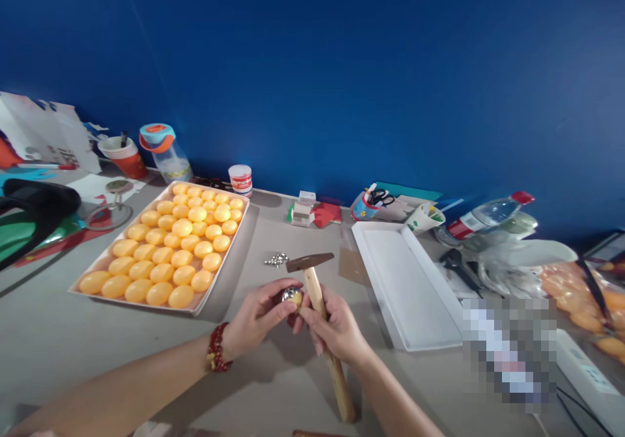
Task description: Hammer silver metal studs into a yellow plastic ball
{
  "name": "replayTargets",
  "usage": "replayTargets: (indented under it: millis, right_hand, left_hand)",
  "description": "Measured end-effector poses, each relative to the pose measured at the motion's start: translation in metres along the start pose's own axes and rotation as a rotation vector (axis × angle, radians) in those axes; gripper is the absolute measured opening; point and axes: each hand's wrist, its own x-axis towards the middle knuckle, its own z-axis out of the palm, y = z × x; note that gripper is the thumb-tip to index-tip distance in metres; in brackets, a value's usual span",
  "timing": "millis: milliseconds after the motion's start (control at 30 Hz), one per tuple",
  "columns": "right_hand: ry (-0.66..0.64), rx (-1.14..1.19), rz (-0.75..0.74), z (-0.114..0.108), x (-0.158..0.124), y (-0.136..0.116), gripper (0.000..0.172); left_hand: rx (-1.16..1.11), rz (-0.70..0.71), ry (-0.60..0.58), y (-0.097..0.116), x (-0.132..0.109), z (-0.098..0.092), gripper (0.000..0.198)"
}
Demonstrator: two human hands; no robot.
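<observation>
on my feed, the left hand (256, 314) pinched a silver-and-yellow ball (291, 296), fingers curled in. my right hand (338, 328) held a hammer (314, 287), fingers wrapped round its handle.

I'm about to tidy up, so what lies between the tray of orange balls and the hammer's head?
In the head view, a small cluster of shiny beads lies between the tray and the hammer's head.

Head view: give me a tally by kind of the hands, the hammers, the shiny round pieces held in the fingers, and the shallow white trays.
Hands (left hand, right hand): 2
Hammer: 1
Shiny round piece: 1
Shallow white trays (ball-filled tray, long tray): 2
Total: 6
</observation>
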Motion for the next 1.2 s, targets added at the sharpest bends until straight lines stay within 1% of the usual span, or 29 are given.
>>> replayTargets:
  millis: [333,567,700,833,1000,1100,1200]
  right_hand:
    - [0.031,-0.066,0.023,0.002,-0.002,-0.008,0.022]
    - [0.003,-0.064,0.032,0.0,-0.001,-0.011,0.023]
    - [0.001,-0.075,0.02,-0.001,-0.001,-0.009,0.023]
    - [-0.013,-0.027,0.031,-0.001,-0.001,-0.007,0.026]
    - [0.019,-0.051,0.052,0.001,-0.001,-0.009,0.029]
    - [0.015,-0.05,0.065,0.001,-0.001,-0.009,0.03]
    - [0.004,-0.031,0.087,0.0,-0.001,-0.006,0.033]
  left_hand:
    - [0.033,0.011,0.0,0.001,-0.001,-0.001,0.032]
    - [-0.006,0.03,-0.031,0.0,-0.001,-0.001,0.031]
    - [0.017,0.033,-0.016,-0.003,-0.002,-0.001,0.031]
    - [0.03,0.027,-0.006,-0.005,-0.003,-0.002,0.032]
    - [0.044,0.037,0.005,-0.004,-0.003,-0.002,0.032]
    - [0.118,0.031,0.026,-0.003,-0.005,-0.003,0.034]
    - [0.307,0.072,0.068,0.0,-0.007,-0.004,0.034]
